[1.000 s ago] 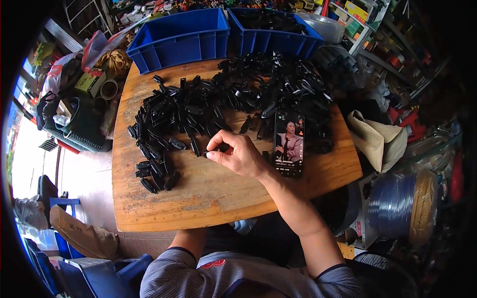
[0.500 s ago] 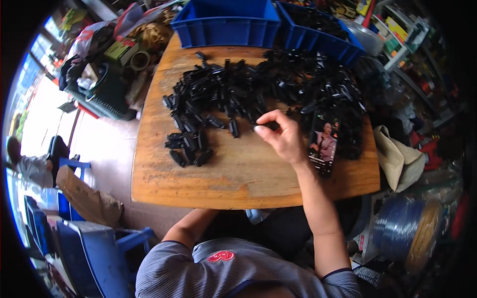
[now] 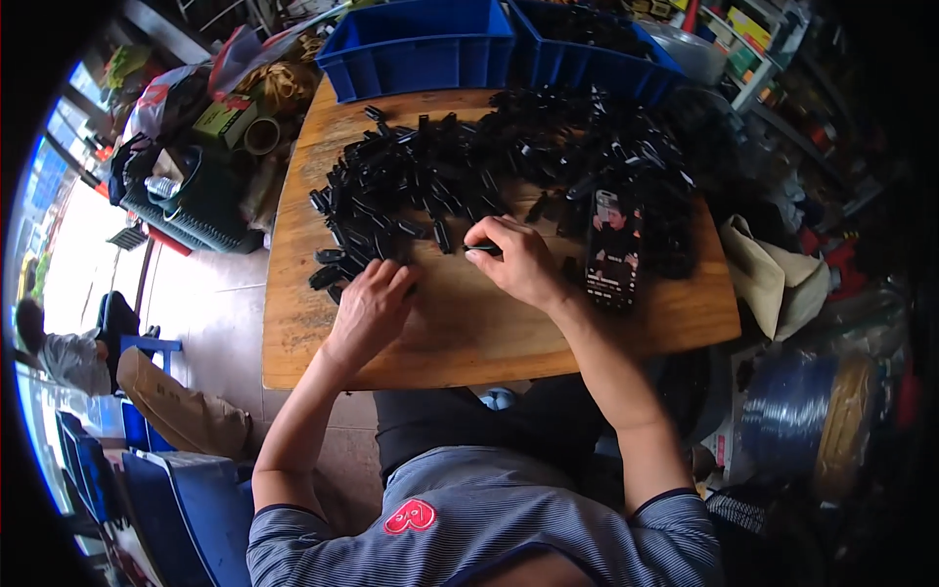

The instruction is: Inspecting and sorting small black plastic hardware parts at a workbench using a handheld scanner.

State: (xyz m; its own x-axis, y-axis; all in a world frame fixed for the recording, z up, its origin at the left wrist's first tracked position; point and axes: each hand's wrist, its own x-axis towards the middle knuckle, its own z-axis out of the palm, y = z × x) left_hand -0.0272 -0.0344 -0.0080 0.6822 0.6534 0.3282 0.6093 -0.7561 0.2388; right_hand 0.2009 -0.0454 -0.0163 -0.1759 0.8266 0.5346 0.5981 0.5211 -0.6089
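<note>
Two blue bins (image 3: 421, 49) beyond wooden table's (image 3: 469, 333) far edge; phone (image 3: 611, 245) on table, right; tan bag (image 3: 773, 279) beside table's right edge.

Your left hand (image 3: 370, 305) lies palm down, fingers loosely curled and pointing up and to the right, its forearm running back toward your lower left. Your right hand (image 3: 518, 262) sits just beside it, a little farther forward, knuckles up, thumb and fingertips pinched together toward the left; its forearm angles back to your lower right.
</note>
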